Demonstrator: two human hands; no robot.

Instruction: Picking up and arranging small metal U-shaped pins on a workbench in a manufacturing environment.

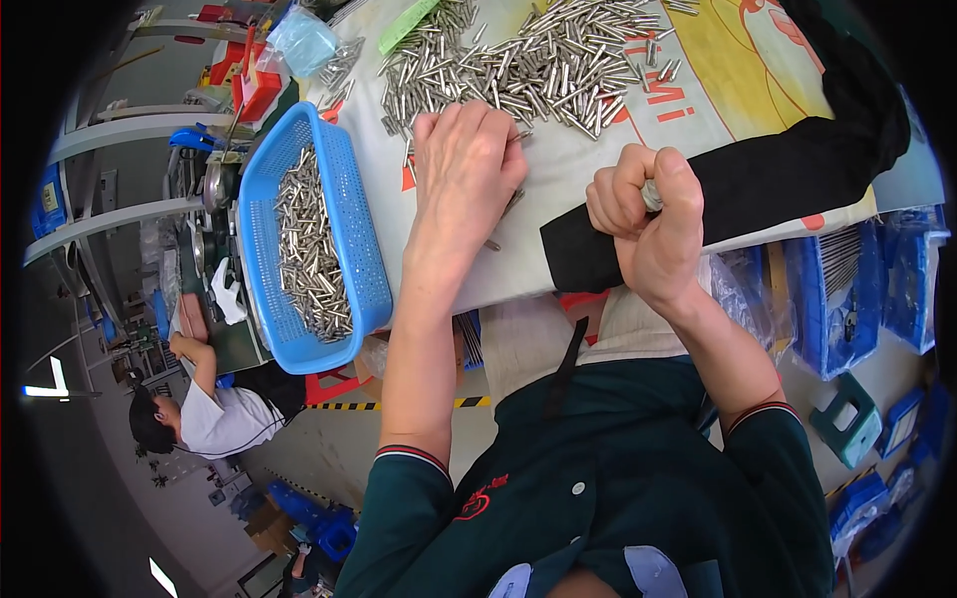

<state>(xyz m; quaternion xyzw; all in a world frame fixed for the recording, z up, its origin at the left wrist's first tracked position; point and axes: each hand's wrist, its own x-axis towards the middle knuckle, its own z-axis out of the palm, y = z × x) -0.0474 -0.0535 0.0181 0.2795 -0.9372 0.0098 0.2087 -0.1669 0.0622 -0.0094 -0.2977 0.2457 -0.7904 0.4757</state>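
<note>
On the workshop table a printed pale cloth (551, 189) lies beside a blue basket (361, 229) holding metal pins (309, 259), and a loose heap of pins (528, 65) spreads beyond the basket to its right. Just right of the basket, the person's left hand (467, 164) bends its fingers at the heap's near edge, whether pinching a pin I can't tell; farther right, by a black cloth (768, 174), the right hand (653, 219) is curled tight around a mostly hidden pale object (652, 195).

Shirt: and here's dark green, short-sleeved cloth (638, 448)!
Sleeve edges: red-and-white striped bands (414, 453), look at those!
Chest: bright red stitched emblem (474, 506)!
Front: small round pale button (578, 488)!
Collar: pale blue-grey cloth flaps (653, 572)!
Legs: light beige cloth trousers (518, 344)!
</note>
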